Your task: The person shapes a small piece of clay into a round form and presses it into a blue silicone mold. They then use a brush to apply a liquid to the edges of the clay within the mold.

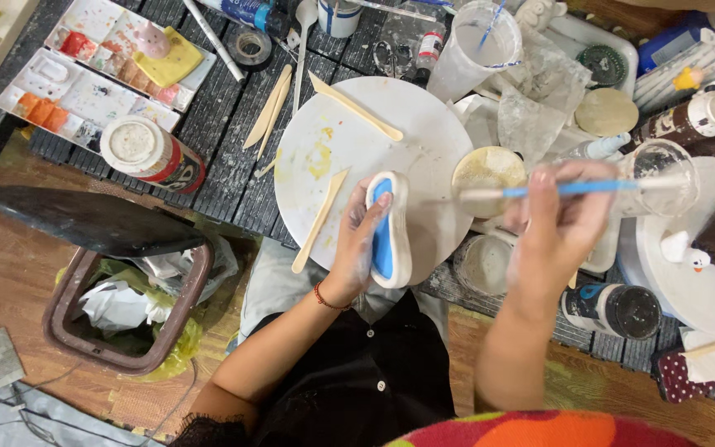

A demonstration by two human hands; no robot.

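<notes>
My left hand [359, 240] grips a small white clay dish [391, 230] whose inside is painted blue, held on edge over the near rim of a round white board [424, 124]. My right hand [558, 222] holds a blue-handled paintbrush [573, 189] level, its bristle end pointing left over a small round cup of pale paint [488, 170]. The brush tip is a short way right of the dish and not touching it.
Wooden modelling sticks [354, 106] lie on and beside the board. Paint palettes [101, 66] and a lying jar [152, 155] sit at left, a bin [126, 306] below them. Jars [614, 308], a clear beaker [475, 50] and a white turntable [705, 281] crowd the right.
</notes>
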